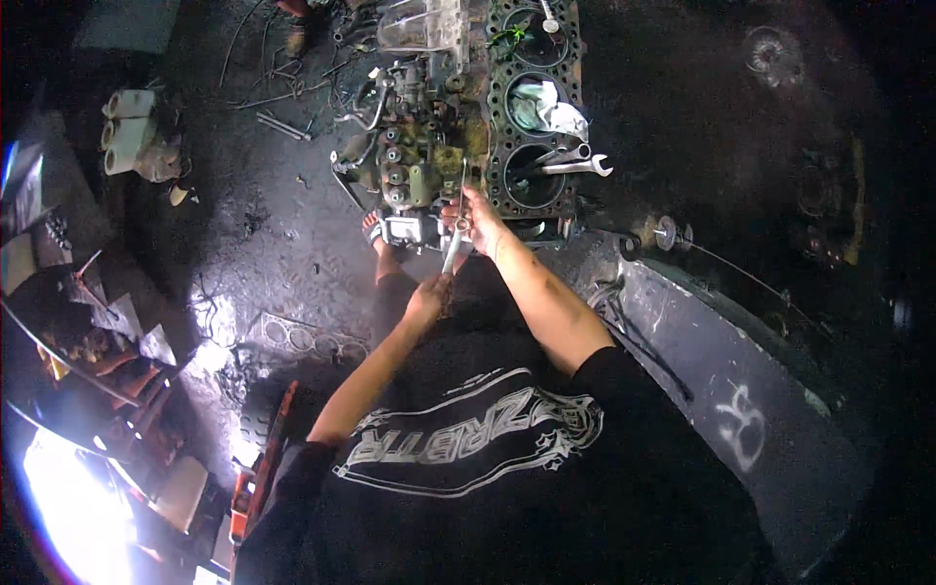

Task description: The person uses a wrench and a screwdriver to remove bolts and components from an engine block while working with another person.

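So the engine block point(546, 117) sits at the top middle on the dark oily floor point(292, 234), cylinder holes facing up, with open floor to its left. A dark panel point(741, 390) with a white painted mark hems in the right side. Right hand point(480, 222) is closed on the top of a wrench point(453, 246) by the block's near edge, left hand point(426, 300) clamped on its lower end. Two spare wrenches point(575, 162) and a white rag point(556, 109) lie on the block.

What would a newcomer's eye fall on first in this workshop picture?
The engine block at top centre, its round cylinder bores open, one stuffed with a white rag. Just below it, the left hand and right hand grip a wrench against the greasy pump assembly. Two spanners lie across the lowest bore.
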`<state>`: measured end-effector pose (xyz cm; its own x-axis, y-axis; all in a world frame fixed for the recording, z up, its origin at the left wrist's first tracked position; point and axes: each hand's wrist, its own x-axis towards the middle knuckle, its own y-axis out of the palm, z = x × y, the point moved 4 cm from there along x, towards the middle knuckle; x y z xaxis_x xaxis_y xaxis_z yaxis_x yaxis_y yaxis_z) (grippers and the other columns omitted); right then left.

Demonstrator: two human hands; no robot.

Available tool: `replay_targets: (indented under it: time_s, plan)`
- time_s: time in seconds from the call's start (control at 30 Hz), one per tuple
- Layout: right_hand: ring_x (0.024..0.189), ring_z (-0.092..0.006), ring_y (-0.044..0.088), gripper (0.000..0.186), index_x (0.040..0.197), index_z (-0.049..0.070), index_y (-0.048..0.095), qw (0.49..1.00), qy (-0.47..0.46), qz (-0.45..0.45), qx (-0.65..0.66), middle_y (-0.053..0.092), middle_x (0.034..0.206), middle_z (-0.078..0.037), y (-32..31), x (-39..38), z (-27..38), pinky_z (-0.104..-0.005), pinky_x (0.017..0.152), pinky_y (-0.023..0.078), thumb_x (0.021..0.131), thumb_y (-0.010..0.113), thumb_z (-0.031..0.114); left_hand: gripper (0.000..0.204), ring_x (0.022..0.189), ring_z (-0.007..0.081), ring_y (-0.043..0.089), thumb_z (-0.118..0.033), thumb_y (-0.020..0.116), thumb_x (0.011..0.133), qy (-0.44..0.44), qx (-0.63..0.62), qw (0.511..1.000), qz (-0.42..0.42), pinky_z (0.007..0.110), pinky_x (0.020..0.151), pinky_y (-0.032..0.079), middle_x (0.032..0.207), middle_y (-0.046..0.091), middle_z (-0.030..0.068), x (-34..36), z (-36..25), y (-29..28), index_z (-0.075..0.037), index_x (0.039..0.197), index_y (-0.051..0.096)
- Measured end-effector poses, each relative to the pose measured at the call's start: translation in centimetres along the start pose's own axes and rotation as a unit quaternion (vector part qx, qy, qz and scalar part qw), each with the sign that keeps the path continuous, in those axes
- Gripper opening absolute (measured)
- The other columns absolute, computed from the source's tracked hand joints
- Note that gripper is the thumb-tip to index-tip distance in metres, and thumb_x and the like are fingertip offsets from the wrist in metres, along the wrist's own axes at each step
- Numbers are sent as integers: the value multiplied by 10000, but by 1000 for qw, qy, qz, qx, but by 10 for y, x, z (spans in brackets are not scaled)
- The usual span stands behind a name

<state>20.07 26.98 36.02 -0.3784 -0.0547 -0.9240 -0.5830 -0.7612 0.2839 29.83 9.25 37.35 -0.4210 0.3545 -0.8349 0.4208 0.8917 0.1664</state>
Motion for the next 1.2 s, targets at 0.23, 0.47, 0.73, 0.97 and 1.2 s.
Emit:
replay_targets:
  time_s: [0.23,0.47,0.73,0.97,1.2]
  plan:
    - [791,-251,684,414,1034,66,575,999,-22,37,-29,691,884,-125,-10,4,-1,-396,710,565,938,535,467,384,582,117,500,-382,471,1001,-7,6,996,-84,290,554,409,657,523,11,4,-27,25,-30,957,620]
    - [1042,-281,564,655,1195,82,542,968,63,172,-174,594,1179,-164,0,-52,-49,-444,901,443,869,513,649,493,750,198,633,-409,439,993,-89,-58,989,-102,342,621,497,938,675,118,10,-6,17,31,1087,641]
    - [1099,-275,523,792,1254,26,568,987,93,116,-56,590,1203,-170,-26,-34,-105,-395,963,388,832,528,695,537,1012,253,610,-385,311,1008,-129,76,980,-134,429,896,480,1127,637,150,16,-32,49,40,1225,557]
    - [1027,-255,551,511,1146,-13,589,982,-70,-9,-173,625,1133,-134,-20,-35,-99,-387,937,413,923,535,444,456,1109,263,549,-320,337,1007,-101,26,989,-102,417,974,411,1180,595,134,26,-9,42,15,1243,537]
    - [940,-211,544,456,1066,39,626,980,-84,6,-180,626,1019,-89,-33,-16,-121,-365,873,424,935,502,458,385,1208,273,488,-260,359,1008,-16,-295,947,129,401,1049,345,1235,555,119,68,69,18,-18,1260,521]
